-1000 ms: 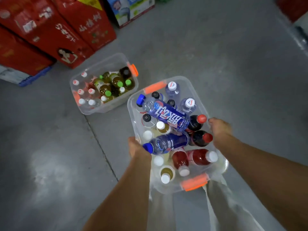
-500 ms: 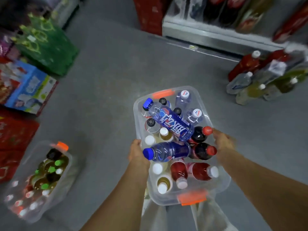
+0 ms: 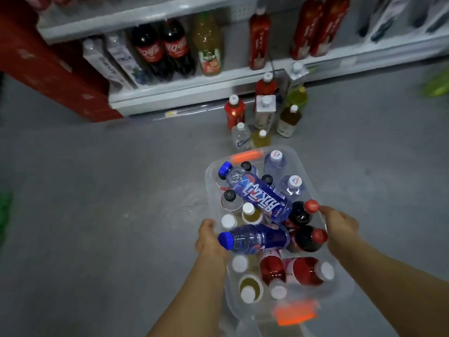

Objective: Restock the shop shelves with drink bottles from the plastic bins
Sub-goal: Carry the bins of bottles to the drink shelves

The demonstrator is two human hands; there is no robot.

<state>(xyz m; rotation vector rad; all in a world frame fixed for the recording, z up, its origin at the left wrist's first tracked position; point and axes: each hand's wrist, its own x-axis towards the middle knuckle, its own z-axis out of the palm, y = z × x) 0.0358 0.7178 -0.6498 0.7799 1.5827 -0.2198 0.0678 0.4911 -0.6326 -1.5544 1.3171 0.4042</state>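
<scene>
Left hand (image 3: 209, 237), right hand (image 3: 340, 229) gripping clear bin (image 3: 210, 181), apparently by its rim, floor bottles (image 3: 265, 115) standing between it and shelf (image 3: 170, 94)

My left hand (image 3: 209, 237) and right hand (image 3: 340, 231) lead back into bare forearms; beneath them a little of my pale grey trousers (image 3: 245, 328) shows.

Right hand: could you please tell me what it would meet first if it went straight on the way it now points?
Probably the upper red-capped bottle in the bin that the right hand grips; its cap sits just ahead of the thumb, though depth is unclear.
</scene>
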